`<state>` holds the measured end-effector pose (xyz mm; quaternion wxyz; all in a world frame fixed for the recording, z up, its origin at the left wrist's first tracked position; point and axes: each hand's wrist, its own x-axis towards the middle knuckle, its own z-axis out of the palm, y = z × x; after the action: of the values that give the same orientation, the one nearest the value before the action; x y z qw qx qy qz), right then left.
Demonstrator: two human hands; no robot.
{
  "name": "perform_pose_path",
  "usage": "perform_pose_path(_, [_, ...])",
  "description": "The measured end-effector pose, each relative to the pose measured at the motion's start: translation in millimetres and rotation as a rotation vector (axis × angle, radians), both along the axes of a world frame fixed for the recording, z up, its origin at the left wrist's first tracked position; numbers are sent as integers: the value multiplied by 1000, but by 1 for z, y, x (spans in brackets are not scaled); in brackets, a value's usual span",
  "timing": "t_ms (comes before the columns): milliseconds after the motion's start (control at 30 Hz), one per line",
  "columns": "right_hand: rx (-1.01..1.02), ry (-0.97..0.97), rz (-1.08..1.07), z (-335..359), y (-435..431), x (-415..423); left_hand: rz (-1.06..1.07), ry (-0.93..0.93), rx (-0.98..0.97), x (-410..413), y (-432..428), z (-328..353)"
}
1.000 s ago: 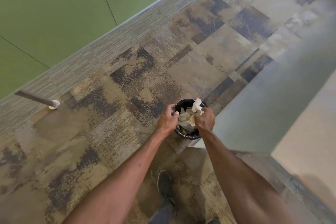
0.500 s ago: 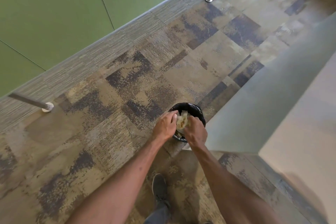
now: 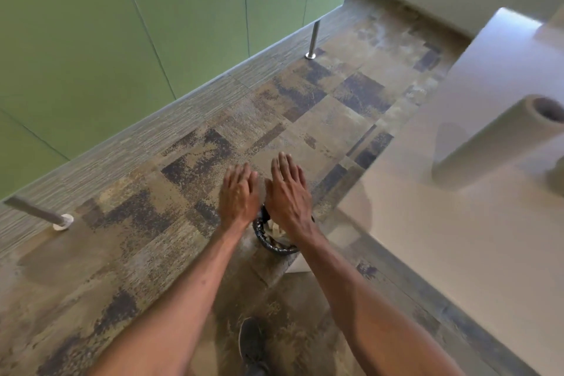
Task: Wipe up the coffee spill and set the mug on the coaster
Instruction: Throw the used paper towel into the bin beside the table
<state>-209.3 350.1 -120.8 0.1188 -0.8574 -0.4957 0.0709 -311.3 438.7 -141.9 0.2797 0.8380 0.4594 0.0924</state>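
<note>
Both the left hand (image 3: 239, 197) and right hand (image 3: 287, 195) were spread flat and empty above the bin (image 3: 276, 243) of crumpled paper, so any brushing contact risked tipping it.

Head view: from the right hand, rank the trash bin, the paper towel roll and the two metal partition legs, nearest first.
1. Trash bin: directly beneath the right hand, on the floor by the table corner.
2. Paper towel roll: to the right, on the white table.
3. The metal legs: one ahead under the green partition, one far left. Too close to call between them.
</note>
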Motion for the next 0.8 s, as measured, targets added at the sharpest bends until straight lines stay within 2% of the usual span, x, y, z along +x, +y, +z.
perform_pose_path(100, [89,4,4,40,-17,-1,-29,56,120,-4,-18,31])
perform_pose_path(200, [153,-10,14,73,-41,0,-3,19,189,-10,-47,62])
perform_pose_path(400, [229,-40,16,110,-105,9,-47,50,293,-8,-110,110])
perform_pose_path(800, [283,-124,-133,132,-263,66,-234,-52,329,65,-262,138])
